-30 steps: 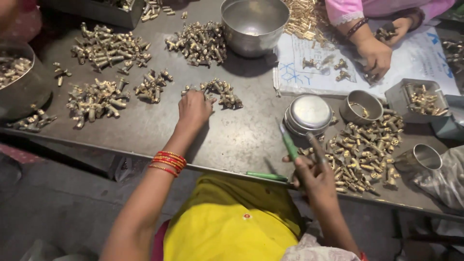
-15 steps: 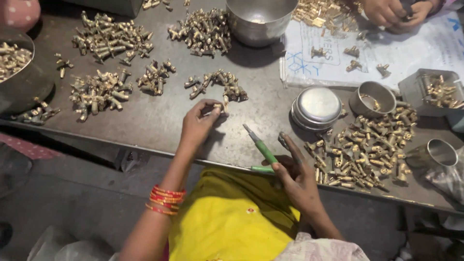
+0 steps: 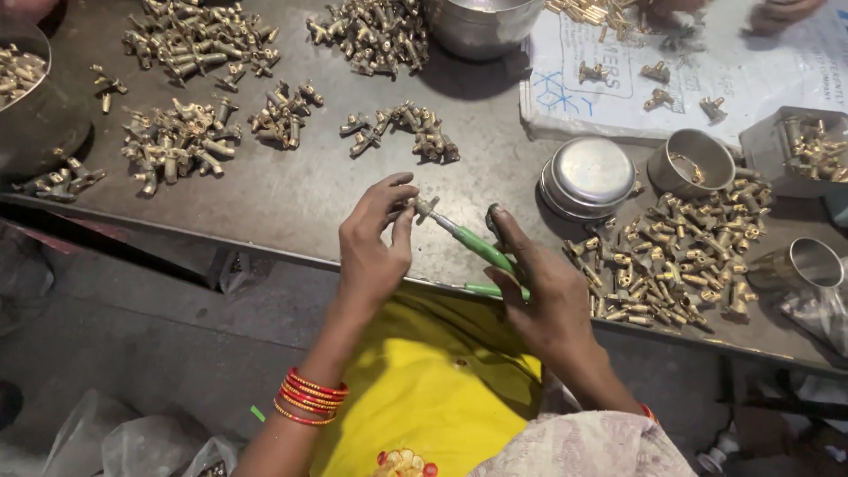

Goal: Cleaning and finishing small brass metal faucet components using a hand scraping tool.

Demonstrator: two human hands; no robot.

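From the head camera, looking down over the worker's lap: the left hand (image 3: 375,243) pinches a small brass fitting (image 3: 422,208) between thumb and fingertips, holding it just above the near edge of the metal table (image 3: 291,190). The right hand (image 3: 539,287) is wrapped around the green handle of a screwdriver (image 3: 473,243), whose tip meets the fitting. A second green-handled tool (image 3: 495,291) lies under that hand, mostly hidden.

I judge the step in hand to be the working of one fitting with the tool, with tip and part already joined. What it calls for next, as I see it, is a steady pinch on the left and a turn or push from the right, with the tip kept square on so small a part.

Counting: two hands of this worker, with a stack of red bangles (image 3: 309,397) on the left wrist. I count about five loose heaps of fittings on the left half of the table and one broad heap (image 3: 685,256) on the right. There is one lidded round steel tin (image 3: 590,174), one small open steel cup (image 3: 692,162), one more cup (image 3: 806,265) at the right edge, one large steel bowl (image 3: 481,26) at the top and one dark bowl (image 3: 35,106) at the far left. A printed white sheet (image 3: 707,75) carries a few stray fittings, and another person's hands (image 3: 777,11) show at its top edge.
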